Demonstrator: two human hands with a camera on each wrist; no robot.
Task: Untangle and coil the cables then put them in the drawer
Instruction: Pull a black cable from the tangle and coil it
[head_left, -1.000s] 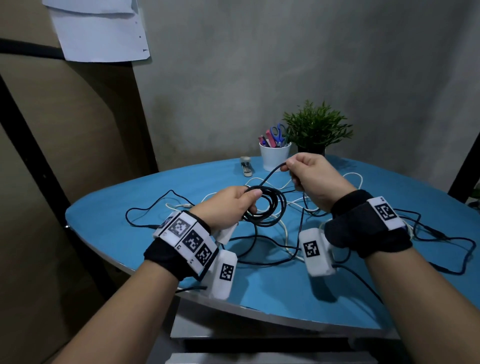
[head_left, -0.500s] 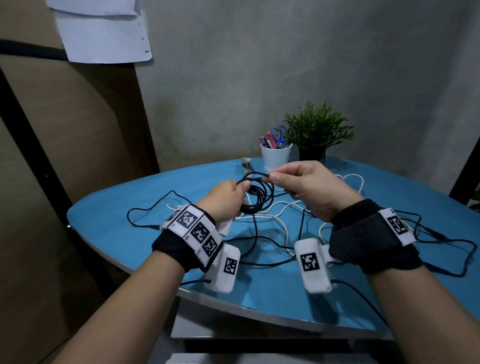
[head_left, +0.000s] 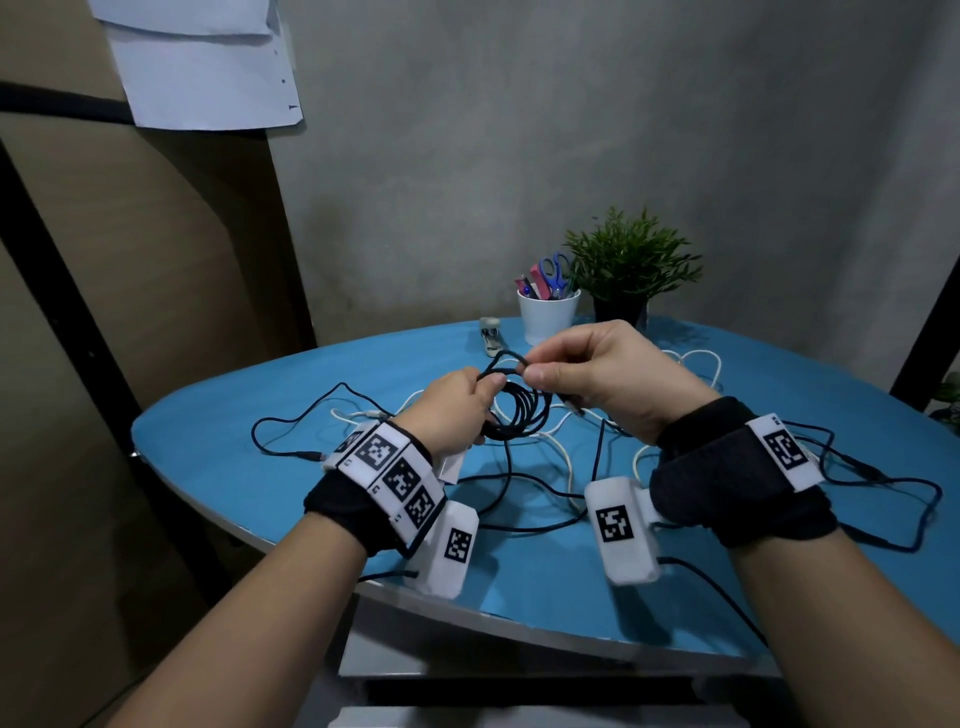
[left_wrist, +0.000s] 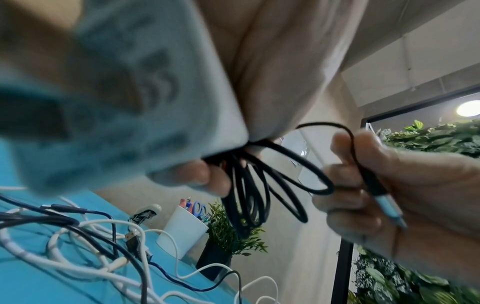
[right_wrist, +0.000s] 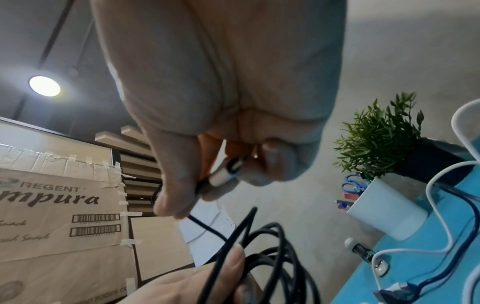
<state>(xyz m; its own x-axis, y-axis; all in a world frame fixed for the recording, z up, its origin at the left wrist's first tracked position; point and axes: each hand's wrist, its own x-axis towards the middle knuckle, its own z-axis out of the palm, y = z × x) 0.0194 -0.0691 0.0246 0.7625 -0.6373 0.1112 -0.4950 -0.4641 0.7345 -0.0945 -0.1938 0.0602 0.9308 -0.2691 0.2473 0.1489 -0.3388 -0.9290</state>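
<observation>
A black cable is wound into a small coil (head_left: 517, 410) (left_wrist: 249, 189) (right_wrist: 272, 259) held above the blue table (head_left: 270, 467). My left hand (head_left: 457, 405) grips one side of the coil between thumb and fingers. My right hand (head_left: 587, 374) (left_wrist: 376, 185) pinches the cable's free end just behind its silver plug (right_wrist: 226, 172) (left_wrist: 389, 209), with a short loop (head_left: 506, 358) running back to the coil. Other black cables (head_left: 519, 499) and white cables (head_left: 566, 457) (left_wrist: 78, 263) lie tangled on the table under my hands. No drawer shows in any view.
A white cup (head_left: 548, 317) with scissors and pens, a potted plant (head_left: 626, 270) and a small stapler (head_left: 491, 332) stand at the table's far edge. A black cable loops out to the right (head_left: 883, 499). Cardboard boxes (right_wrist: 57, 216) stand to the left.
My right hand has come down and left from a raised pull, laying another loop on the coil. Both hands have shifted slightly away from me. The free length is now short.
</observation>
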